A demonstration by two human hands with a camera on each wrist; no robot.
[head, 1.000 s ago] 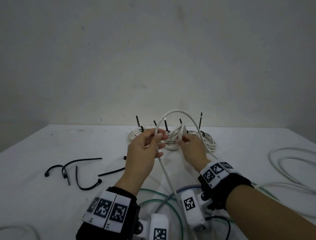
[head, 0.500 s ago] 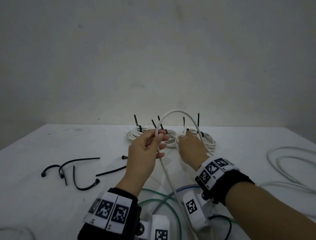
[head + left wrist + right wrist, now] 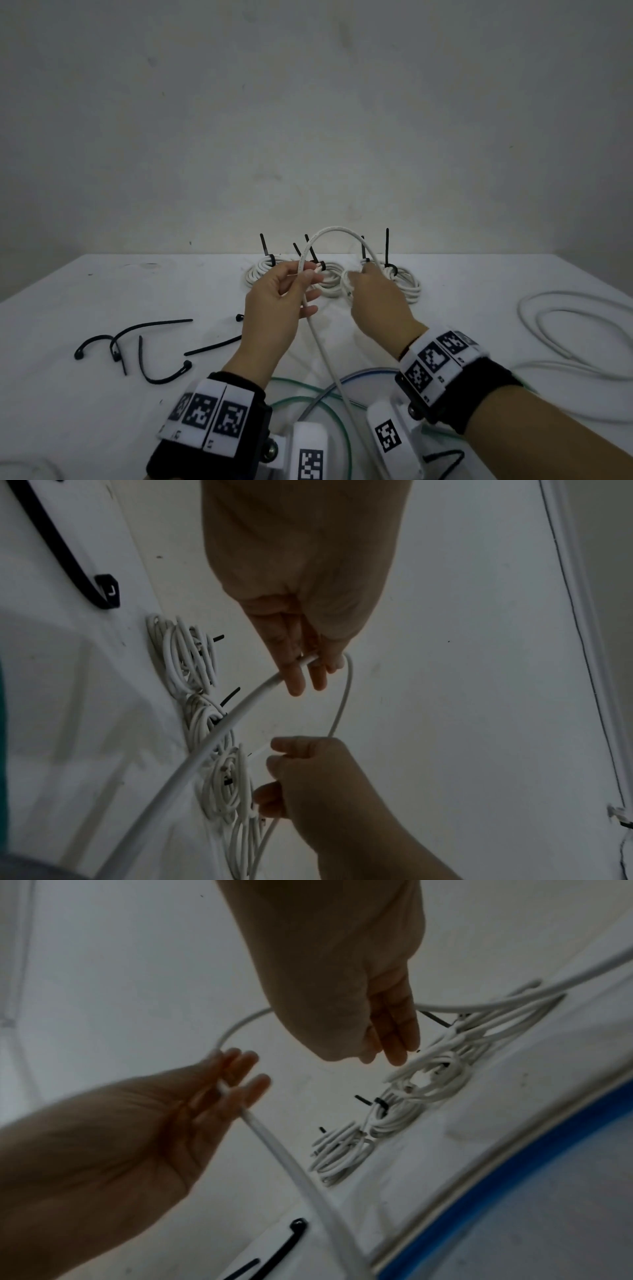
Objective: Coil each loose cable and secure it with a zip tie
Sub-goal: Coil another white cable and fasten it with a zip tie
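A loose white cable (image 3: 337,229) arches between my two hands above the table. My left hand (image 3: 308,274) pinches it between thumb and fingers, and from there it runs down toward me (image 3: 337,377). In the left wrist view the left hand (image 3: 304,666) pinches the cable (image 3: 212,737). My right hand (image 3: 359,277) grips a few small loops of the same cable (image 3: 346,284), its back partly hiding them. In the right wrist view the right hand (image 3: 387,1047) has its fingers curled, and the cable (image 3: 274,1145) passes through the left hand's fingers (image 3: 236,1069).
Three white coils bound with black zip ties (image 3: 262,270) (image 3: 329,279) (image 3: 406,282) lie at the back of the white table (image 3: 102,291). Several loose black zip ties (image 3: 144,342) lie at the left. Another loose white cable (image 3: 565,325) sprawls at the right. Green (image 3: 308,399) and grey cables lie near me.
The right hand has lowered its small loops slightly and turned its back more toward me. The left hand keeps its pinch and has hardly moved.
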